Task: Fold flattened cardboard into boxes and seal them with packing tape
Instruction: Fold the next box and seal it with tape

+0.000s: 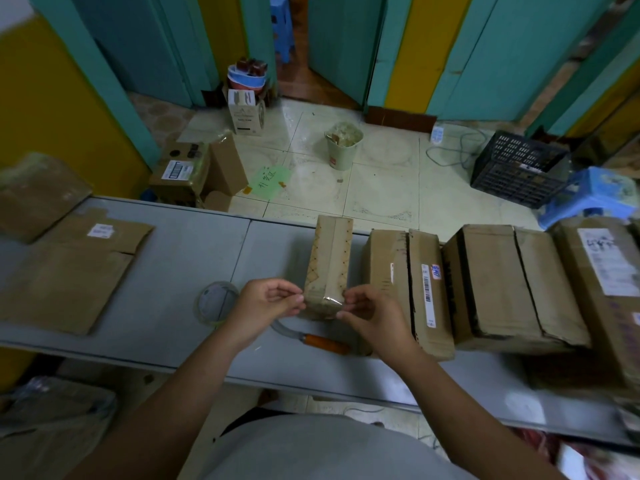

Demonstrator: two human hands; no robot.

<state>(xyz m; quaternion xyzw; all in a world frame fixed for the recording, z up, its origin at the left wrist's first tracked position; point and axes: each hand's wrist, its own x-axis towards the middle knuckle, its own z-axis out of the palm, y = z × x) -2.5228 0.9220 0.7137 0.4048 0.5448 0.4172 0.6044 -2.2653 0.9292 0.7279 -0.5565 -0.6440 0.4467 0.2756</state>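
Note:
A small narrow cardboard box (329, 261) stands on the grey table (180, 244), with clear tape running along its top seam. My left hand (268, 303) pinches the tape at the box's near left corner. My right hand (372, 313) pinches the loose tape end at the near right corner. A roll of clear packing tape (216, 303) lies flat just left of my left hand. A knife with an orange handle (323, 342) lies on the table below the box.
Three larger cardboard boxes (412, 285) (509, 285) (602, 282) line up to the right. Flattened cardboard sheets (69, 275) lie at the table's left. Beyond the far edge, the floor holds a bin (343, 143), a black crate (519, 168), a blue stool (588, 195) and more boxes (183, 171).

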